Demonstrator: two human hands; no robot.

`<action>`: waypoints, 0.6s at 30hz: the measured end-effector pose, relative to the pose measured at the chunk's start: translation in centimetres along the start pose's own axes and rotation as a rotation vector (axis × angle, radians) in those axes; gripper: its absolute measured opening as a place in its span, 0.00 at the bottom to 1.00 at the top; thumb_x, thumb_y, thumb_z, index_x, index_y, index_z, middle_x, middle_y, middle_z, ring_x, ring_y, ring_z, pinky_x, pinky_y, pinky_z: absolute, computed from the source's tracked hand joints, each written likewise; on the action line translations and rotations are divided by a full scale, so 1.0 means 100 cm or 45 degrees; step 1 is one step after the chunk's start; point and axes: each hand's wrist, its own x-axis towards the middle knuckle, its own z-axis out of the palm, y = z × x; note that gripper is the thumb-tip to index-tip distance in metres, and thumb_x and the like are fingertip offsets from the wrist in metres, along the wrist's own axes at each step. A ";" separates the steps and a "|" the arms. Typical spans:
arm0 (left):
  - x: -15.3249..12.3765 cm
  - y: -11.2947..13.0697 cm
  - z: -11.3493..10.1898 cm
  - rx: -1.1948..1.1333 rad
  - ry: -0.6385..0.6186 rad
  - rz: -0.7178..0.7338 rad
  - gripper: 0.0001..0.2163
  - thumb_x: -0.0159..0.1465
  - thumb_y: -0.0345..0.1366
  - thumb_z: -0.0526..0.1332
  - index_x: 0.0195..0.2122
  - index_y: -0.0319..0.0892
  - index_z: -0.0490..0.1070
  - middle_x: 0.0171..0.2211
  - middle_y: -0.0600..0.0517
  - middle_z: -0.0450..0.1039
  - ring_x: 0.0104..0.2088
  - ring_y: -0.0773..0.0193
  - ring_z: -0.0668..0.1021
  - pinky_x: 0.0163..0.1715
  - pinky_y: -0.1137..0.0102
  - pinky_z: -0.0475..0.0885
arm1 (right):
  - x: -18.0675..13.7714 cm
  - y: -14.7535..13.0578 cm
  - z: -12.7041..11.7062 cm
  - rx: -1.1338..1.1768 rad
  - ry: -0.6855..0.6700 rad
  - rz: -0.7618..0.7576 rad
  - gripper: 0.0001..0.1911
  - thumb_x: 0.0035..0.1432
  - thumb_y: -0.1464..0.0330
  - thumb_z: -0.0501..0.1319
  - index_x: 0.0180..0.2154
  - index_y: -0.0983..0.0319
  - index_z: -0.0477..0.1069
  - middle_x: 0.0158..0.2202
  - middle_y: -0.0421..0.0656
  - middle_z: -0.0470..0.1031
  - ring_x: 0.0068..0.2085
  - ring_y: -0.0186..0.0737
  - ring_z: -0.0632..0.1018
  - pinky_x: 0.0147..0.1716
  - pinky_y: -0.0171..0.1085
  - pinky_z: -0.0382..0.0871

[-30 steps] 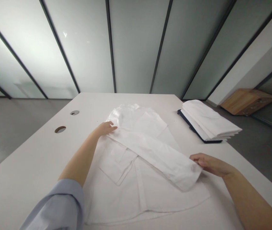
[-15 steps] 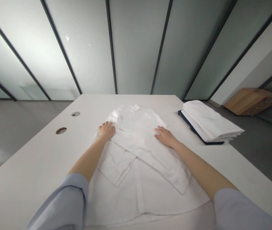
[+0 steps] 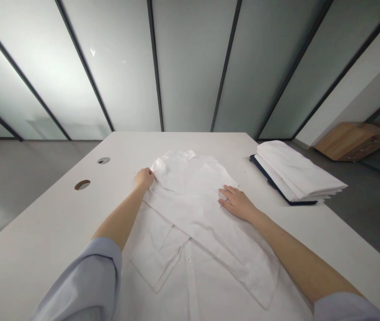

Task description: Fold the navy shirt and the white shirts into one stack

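A white button shirt [image 3: 190,209] lies spread on the white table [image 3: 43,232], one sleeve folded diagonally across its front. My left hand [image 3: 144,178] is at the shirt's left shoulder, fingers curled and pinching the fabric there. Flat on the shirt's right side near the shoulder rests my right hand [image 3: 237,203], its fingers stretched out and pressing the cloth down. Both forearms reach out over the shirt's lower part.
A stack of folded white cloth [image 3: 297,171] sits on a dark board [image 3: 270,180] at the table's right edge. Two round cable holes [image 3: 82,184] are at the left of the table. A wooden cabinet [image 3: 353,140] stands on the floor, far right.
My right hand let go of the sleeve cuff and moved up onto the shirt's right shoulder area. My left hand closed on the left shoulder fabric. The view came nearer.
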 end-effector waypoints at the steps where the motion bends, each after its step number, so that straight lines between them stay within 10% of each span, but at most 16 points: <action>1: 0.004 -0.002 0.001 -0.081 0.006 -0.053 0.09 0.60 0.34 0.54 0.36 0.45 0.73 0.41 0.45 0.77 0.44 0.53 0.77 0.39 0.64 0.69 | 0.000 0.000 0.000 -0.004 -0.003 0.001 0.27 0.64 0.55 0.50 0.60 0.59 0.65 0.64 0.51 0.61 0.63 0.53 0.63 0.58 0.51 0.60; 9: 0.042 -0.024 -0.020 -0.310 0.020 -0.316 0.07 0.58 0.32 0.55 0.35 0.42 0.71 0.42 0.43 0.77 0.46 0.51 0.77 0.39 0.63 0.70 | 0.000 -0.005 -0.006 -0.009 -0.014 0.017 0.26 0.63 0.55 0.50 0.59 0.59 0.66 0.63 0.52 0.62 0.61 0.54 0.65 0.56 0.50 0.60; 18: 0.058 -0.006 -0.012 -0.199 0.004 -0.098 0.15 0.62 0.37 0.55 0.49 0.42 0.68 0.51 0.40 0.73 0.53 0.51 0.74 0.46 0.63 0.69 | 0.046 -0.012 -0.029 -0.152 0.007 0.206 0.19 0.63 0.58 0.52 0.48 0.60 0.73 0.47 0.51 0.76 0.47 0.51 0.75 0.47 0.46 0.64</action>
